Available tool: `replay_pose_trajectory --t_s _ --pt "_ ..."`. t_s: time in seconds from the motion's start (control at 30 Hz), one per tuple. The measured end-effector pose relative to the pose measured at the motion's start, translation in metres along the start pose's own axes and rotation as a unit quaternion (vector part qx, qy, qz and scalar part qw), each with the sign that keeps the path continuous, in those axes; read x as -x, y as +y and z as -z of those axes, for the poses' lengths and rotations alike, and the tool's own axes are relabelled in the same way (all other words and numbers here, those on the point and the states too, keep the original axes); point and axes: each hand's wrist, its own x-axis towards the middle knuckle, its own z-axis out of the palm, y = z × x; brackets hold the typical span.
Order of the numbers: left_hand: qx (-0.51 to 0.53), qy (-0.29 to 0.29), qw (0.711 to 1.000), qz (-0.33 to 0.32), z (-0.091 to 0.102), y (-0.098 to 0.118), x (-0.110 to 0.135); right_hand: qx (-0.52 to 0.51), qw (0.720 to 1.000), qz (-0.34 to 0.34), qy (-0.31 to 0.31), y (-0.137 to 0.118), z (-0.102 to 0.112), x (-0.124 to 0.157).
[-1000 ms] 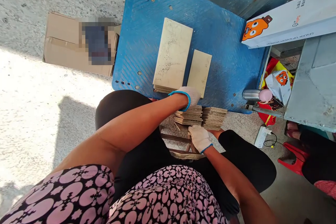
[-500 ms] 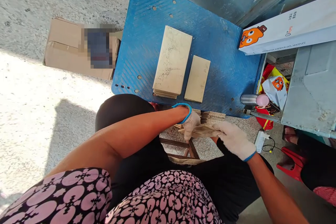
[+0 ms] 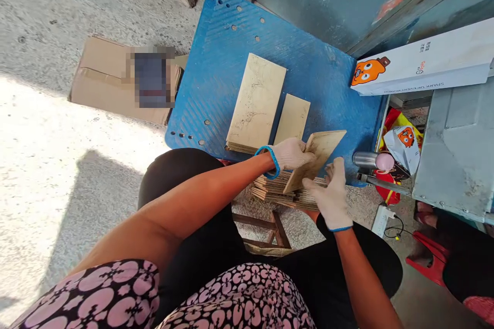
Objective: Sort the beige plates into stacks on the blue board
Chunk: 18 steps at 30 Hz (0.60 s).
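Both hands wear white gloves with blue cuffs. My left hand [image 3: 290, 154] grips a thin beige rectangular panel [image 3: 323, 151], tilted up above a low pile of similar panels [image 3: 276, 189] that rests on a wooden stool [image 3: 270, 226] between my knees. Just right of the panel's lower end, my right hand [image 3: 331, 196] has its fingers spread, touching or nearly touching its edge. On the blue plastic board [image 3: 309, 67] ahead lie a stack of larger beige panels [image 3: 256, 103] and one smaller panel [image 3: 292, 119] beside it.
A flattened cardboard box [image 3: 104, 77] lies on the concrete floor at left. A long white box with an orange cartoon [image 3: 420, 64] sits at right, above a metal flask [image 3: 372, 160], snack bags [image 3: 403, 133] and a power strip [image 3: 382, 216]. A red stool [image 3: 430, 254] stands further right.
Both hands lifted one panel off the pile by my knees and raised it toward the blue board. The right hand loosened its hold and now sits open beside the panel.
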Motion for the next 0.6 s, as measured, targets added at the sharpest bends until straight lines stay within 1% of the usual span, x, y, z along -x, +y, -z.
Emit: replay_pose_trajectory --t_s 0.1,0.17,0.2,0.27,0.37,0.43,0.53,0.57,0.6 --pt "0.092 -0.008 0.995 0.037 0.002 -0.002 -0.006 0.102 0.995 0.011 0.009 -0.003 -0.029 0.003" --pt "0.133 -0.020 0.989 0.054 0.004 -0.002 -0.008 0.136 0.990 0.032 0.029 -0.011 -0.037 -0.004" --pt "0.137 -0.022 0.989 0.056 0.005 -0.001 -0.008 0.145 0.988 0.043 0.037 -0.015 -0.039 -0.008" --pt "0.110 -0.013 0.993 0.047 0.011 0.001 -0.009 0.156 0.985 0.061 0.040 -0.023 -0.038 -0.019" --pt "0.013 0.025 0.998 0.048 0.020 0.007 -0.008 0.150 0.986 0.068 0.023 -0.031 -0.039 -0.033" --pt "-0.054 0.061 0.995 0.061 0.023 0.011 -0.006 0.147 0.988 0.042 0.010 -0.034 -0.043 -0.044" --pt "-0.107 0.115 0.984 0.089 0.020 0.018 0.000 0.179 0.983 -0.040 0.014 -0.036 -0.055 -0.068" --pt "-0.115 0.129 0.980 0.094 0.018 0.021 0.003 0.208 0.977 -0.043 0.007 -0.035 -0.059 -0.077" --pt "-0.122 0.138 0.978 0.094 0.016 0.024 0.005 0.241 0.970 -0.022 -0.011 -0.035 -0.064 -0.086"
